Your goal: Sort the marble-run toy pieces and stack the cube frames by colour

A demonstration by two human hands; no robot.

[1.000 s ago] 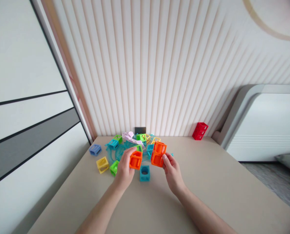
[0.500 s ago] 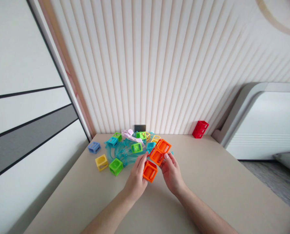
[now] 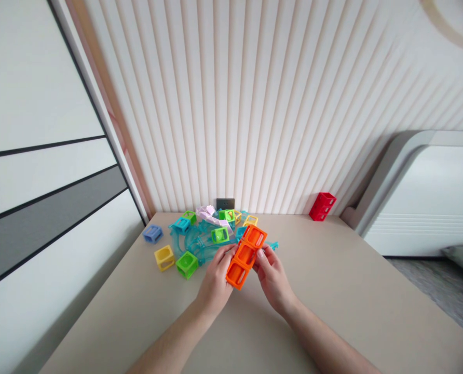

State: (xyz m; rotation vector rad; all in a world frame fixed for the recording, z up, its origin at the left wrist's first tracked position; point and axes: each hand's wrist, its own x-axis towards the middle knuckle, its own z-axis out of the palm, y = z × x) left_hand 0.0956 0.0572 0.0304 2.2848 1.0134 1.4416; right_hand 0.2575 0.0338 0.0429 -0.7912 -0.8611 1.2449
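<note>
Three hollow orange cube blocks (image 3: pixel 247 254) form one straight tilted row above the table. My left hand (image 3: pixel 217 278) is closed on the lower end of the row, from the left side. On the right side, my right hand (image 3: pixel 272 278) grips the row with the thumb on its edge; its other fingers are partly hidden behind. Just beyond my hands lies a heap of clear teal track pieces (image 3: pixel 201 252). A green cube block (image 3: pixel 187 265) and a yellow cube block (image 3: pixel 164 258) sit left of my left hand.
A red stack of cube blocks (image 3: pixel 322 206) stands at the back right by the ribbed wall (image 3: pixel 255 104). A blue block (image 3: pixel 152 234) lies at the left table edge. Among the heap are a pale lilac piece (image 3: pixel 216 218), several coloured blocks and a black box (image 3: pixel 225 203) behind.
The lower orange block, apart from the other two half a second ago, now joins them in one row. My hands have come slightly closer together.
</note>
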